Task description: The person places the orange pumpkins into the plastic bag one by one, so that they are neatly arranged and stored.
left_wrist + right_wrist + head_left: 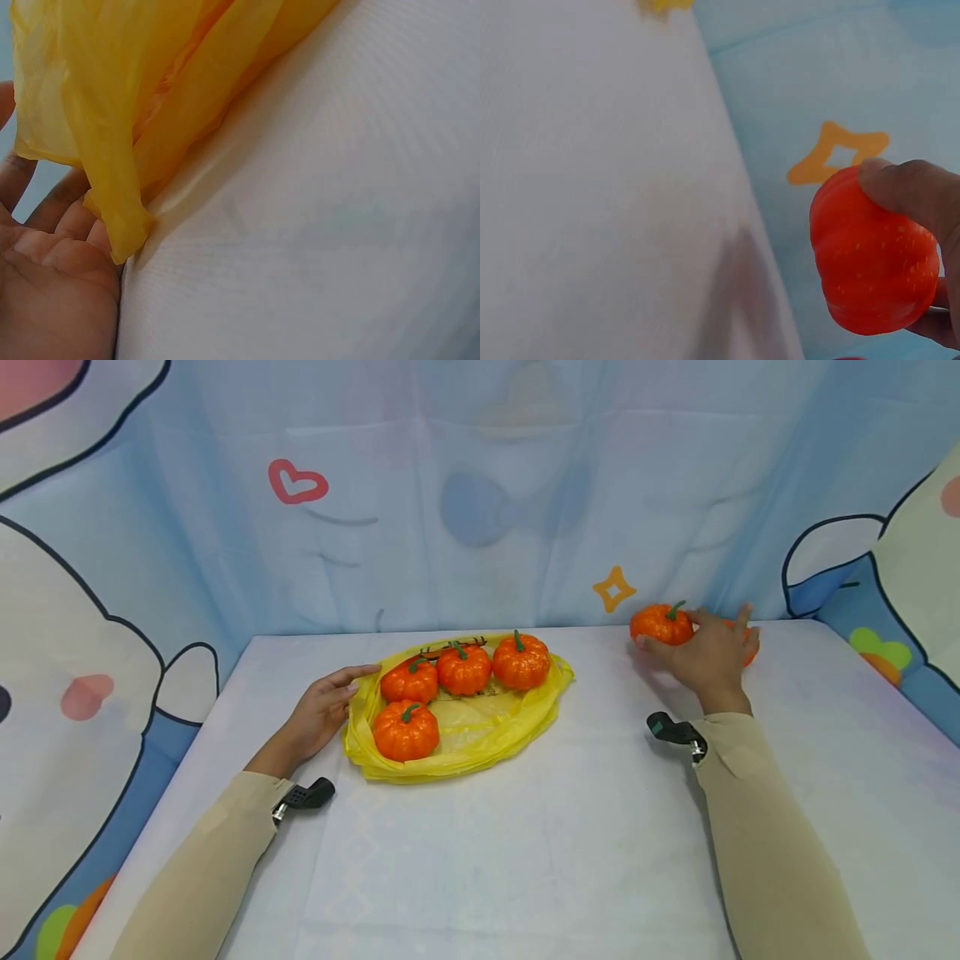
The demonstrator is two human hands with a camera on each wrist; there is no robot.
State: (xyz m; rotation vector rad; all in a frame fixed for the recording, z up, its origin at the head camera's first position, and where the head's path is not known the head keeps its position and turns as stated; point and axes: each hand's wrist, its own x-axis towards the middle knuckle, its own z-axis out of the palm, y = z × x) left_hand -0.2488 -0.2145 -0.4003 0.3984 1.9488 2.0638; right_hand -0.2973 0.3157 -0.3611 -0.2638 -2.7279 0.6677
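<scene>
At the back right of the table, my right hand [705,660] grips a small orange pumpkin [658,624] with a green stem. In the right wrist view, the thumb presses on this pumpkin [874,259], which is held up off the table. Another orange pumpkin [752,650] sits partly hidden behind that hand. My left hand [318,714] touches the left edge of a yellow plastic bag [480,727], its fingers loosely extended. Several orange pumpkins [406,731] lie on the spread bag. The left wrist view shows the bag's crumpled edge [112,172] against the fingers.
A white cloth covers the table [525,860]. Behind it hangs a blue printed curtain [480,527] with cartoon figures, reaching down to the back edge. The bag lies at the table's back middle, left of the right hand.
</scene>
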